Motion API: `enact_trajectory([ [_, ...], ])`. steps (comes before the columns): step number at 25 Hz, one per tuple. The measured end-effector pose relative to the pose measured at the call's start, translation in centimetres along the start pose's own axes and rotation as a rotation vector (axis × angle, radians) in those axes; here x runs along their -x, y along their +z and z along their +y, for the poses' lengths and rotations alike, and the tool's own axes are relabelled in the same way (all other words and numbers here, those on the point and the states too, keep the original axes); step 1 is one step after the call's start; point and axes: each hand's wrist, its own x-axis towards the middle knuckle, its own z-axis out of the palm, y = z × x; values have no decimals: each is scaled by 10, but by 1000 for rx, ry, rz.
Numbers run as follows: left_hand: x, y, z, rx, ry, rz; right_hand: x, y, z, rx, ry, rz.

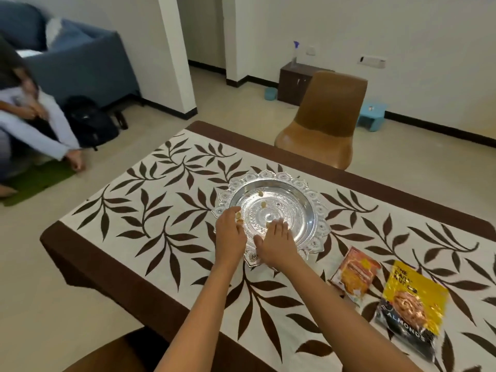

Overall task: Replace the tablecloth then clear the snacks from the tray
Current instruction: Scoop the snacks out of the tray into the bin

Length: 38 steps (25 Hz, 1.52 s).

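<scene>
Silver and scalloped at its rim, the tray (271,183) sits on the leaf-patterned tablecloth (150,208) that covers the surface, and both bare forearms reach forward over the near edge to meet at the tray's near side. The left hand (230,232) is cupped at the tray's left rim, fingers curled around a few pale snack pieces (238,217) held against the palm. The right hand (276,244) lies flatter, palm down with fingers spread loosely over the tray's inner floor, its fingertips at one small piece; whether it grips that piece I cannot tell. Two more loose pieces (263,204) rest farther back in the tray, apart from both hands. To the right of the tray, on the cloth, lie an orange snack packet (355,273) and, just beside it, a yellow-and-black almond bag (413,304), both flat and clear of the hands. A brown chair (326,122) stands at the far side of the surface. On the floor at the left a seated person (40,124) bends forward near a black backpack (91,122), with a blue sofa (75,60) behind.
</scene>
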Motion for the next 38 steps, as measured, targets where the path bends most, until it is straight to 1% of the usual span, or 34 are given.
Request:
enact_trajectory([
  [2, -7, 5, -7, -65, 34, 13, -6, -1, -9, -58, -153, -84],
  [4, -11, 9, -12, -87, 25, 19, -14, -5, -9, -155, -323, -162],
  [5, -12, 10, -15, -94, 34, 22, -20, -9, -5, -220, -376, -140],
  [6, -12, 10, -18, -102, 54, 23, -30, -13, 1, -274, -392, -59],
  [7, -12, 11, -21, -116, 79, 24, -41, -18, 9, -311, -366, 56],
  [8, -12, 11, -23, -141, 96, 22, -54, -22, 17, -326, -318, 149],
  [9, -12, 11, -25, -171, 104, 17, -67, -25, 23, -317, -270, 195],
  [12, -15, 11, -32, -190, 123, 2, -94, -23, 19, -240, -204, 232],
  [14, -17, 11, -33, -154, 132, -7, -98, -18, 1, -241, -268, 239],
  [17, -17, 11, -35, -99, 124, -20, -89, -10, -22, -218, -440, 135],
  [21, -16, 9, -32, -22, 84, -31, -53, -6, -19, -320, -683, -30],
  [23, -15, 9, -30, -16, 50, -43, -33, -17, -2, -280, -715, -161],
  [24, -14, 9, -29, -35, 53, -37, -25, -25, 6, -254, -699, -238],
  [25, -13, 9, -29, -66, 77, -22, -17, -34, 14, -240, -683, -275],
  [26, -13, 8, -27, -100, 112, -5, -15, -40, 22, -252, -666, -258],
  [27, -14, 8, -26, -134, 147, 8, -15, -45, 28, -294, -633, -182],
  [29, -16, 8, -22, -232, 188, 26, -24, -54, 40, -360, -479, 63],
  [30, -18, 8, -20, -284, 199, 34, -28, -57, 44, -336, -372, 164],
  [31, -18, 8, -18, -318, 197, 33, -29, -59, 47, -290, -266, 212],
  [32, -17, 9, -16, -327, 185, 19, -29, -59, 51, -221, -179, 214],
  [33, -16, 9, -15, -321, 169, -3, -27, -57, 52, -137, -116, 182],
  [35, -12, 11, -14, -291, 143, -27, -19, -50, 45, -21, -33, 111],
  [38, -8, 17, -15, -252, 152, 20, -5, -34, 19, -92, -1, 60],
])
